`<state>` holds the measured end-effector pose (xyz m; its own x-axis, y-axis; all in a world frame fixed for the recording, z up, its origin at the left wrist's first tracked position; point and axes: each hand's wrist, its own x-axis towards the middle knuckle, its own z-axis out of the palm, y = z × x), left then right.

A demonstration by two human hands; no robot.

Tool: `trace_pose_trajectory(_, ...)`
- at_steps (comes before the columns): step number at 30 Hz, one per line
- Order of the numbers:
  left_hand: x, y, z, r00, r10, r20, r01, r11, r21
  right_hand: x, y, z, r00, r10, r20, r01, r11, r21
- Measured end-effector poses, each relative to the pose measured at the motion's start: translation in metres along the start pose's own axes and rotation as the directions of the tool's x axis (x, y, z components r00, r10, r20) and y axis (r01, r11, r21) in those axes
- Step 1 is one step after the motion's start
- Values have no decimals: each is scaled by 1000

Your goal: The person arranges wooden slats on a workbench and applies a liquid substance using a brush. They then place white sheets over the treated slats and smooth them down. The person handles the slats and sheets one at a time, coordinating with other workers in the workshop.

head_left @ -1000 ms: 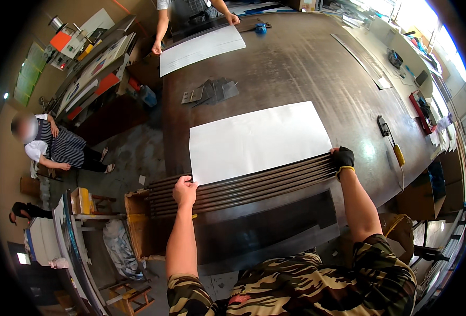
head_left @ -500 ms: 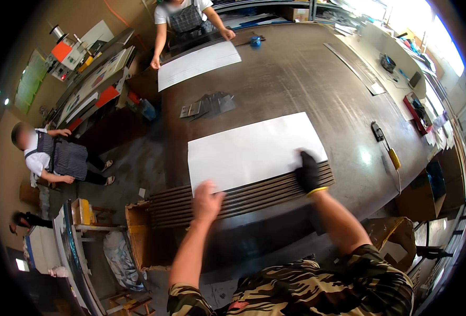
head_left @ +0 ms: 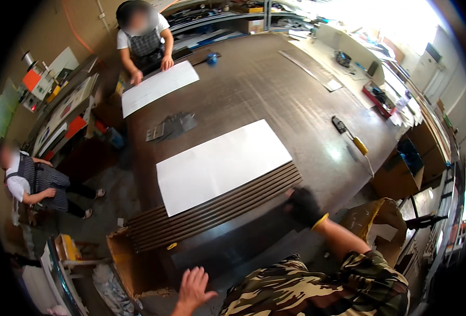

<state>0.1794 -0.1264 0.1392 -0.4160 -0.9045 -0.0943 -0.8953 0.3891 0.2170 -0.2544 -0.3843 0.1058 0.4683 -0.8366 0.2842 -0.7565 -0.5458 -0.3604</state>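
A large white sheet [head_left: 222,163] lies on the table, its near edge along a row of several long dark ribbed strips [head_left: 212,221]. My left hand [head_left: 193,287] is bare, low at the near edge of the table, fingers spread and nothing in it. My right hand [head_left: 302,206], in a black glove with a yellow cuff, is just nearer than the strips' right end. Motion blurs its fingers, so I cannot tell whether they grip anything. Between my hands a dark, smooth surface [head_left: 233,258] fills the table's near side. A small yellow item [head_left: 172,246] lies beside the strips.
Across the table [head_left: 243,79], a co-worker handles another white sheet [head_left: 159,89]. Small dark plates [head_left: 175,126] lie left of centre. A black device with a yellow part and cord [head_left: 340,125] sits right. Open cardboard boxes [head_left: 122,258] stand near my left. Another person stands left.
Both hands have left the white sheet and strips and come back toward me. My left hand has opened. The far co-worker's hands have shifted on their sheet; my view has also turned.
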Motion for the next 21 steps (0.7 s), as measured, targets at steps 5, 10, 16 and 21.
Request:
trace_pose_trajectory(5, -29, 13, 28, 998, 40, 47, -45, 993, 112, -67, -91, 27, 952, -241, 188, 213, 964, 158)
trace_pose_trajectory(10, -29, 8, 27, 983, 143, -112, -137, 989, 64, -71, -101, 12, 939, -179, 293, 143, 980, 142)
trace_pose_trajectory(16, 16, -5, 12, 995, -15, 103, 42, 963, -265, -68, -166, 57, 819, -522, 238, 437, 837, 330)
trace_pose_trajectory(21, 49, -32, -25, 870, -253, 423, 479, 635, -606, -45, -192, 59, 731, -416, 542, 293, 907, 301)
